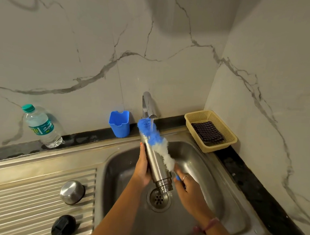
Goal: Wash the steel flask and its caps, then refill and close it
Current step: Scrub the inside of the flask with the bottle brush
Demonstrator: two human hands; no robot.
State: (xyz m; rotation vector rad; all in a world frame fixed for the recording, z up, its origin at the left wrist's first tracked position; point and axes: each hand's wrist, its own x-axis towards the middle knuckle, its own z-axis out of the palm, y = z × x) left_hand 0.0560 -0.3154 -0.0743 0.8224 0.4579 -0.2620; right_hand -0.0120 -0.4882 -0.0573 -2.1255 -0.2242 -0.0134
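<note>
The cylindrical brushed-steel flask (154,160) is held slanted over the steel sink basin (198,161), mouth down above the round drain (158,198), base up near the chrome tap (148,106). The left hand (142,168) is wrapped round the flask's middle, the grip clamped on the body. The right hand (186,186) is closed on the blue handle of a fluffy blue-and-white bottle brush (156,140), which is laid along the flask's outside under the running water.

Wet steel is judged slippery and rigid, light while empty; a hold round the mid-body, as now, looks safest, the threaded neck being the poorer place.

On the ribbed drainboard at the sink's left edge a domed steel cap (72,192) and a black round cap (63,226) are waiting, well apart from the basin. Along the back edge of the dark worktop (254,191) a clear plastic water bottle (42,127) and a blue plastic cup (119,123) are stood; at the right rear corner a cream basket (226,141) with a dark checked cloth (208,131) is set. Open room is left inside the basin; the tap crowds the flask's upper end.
</note>
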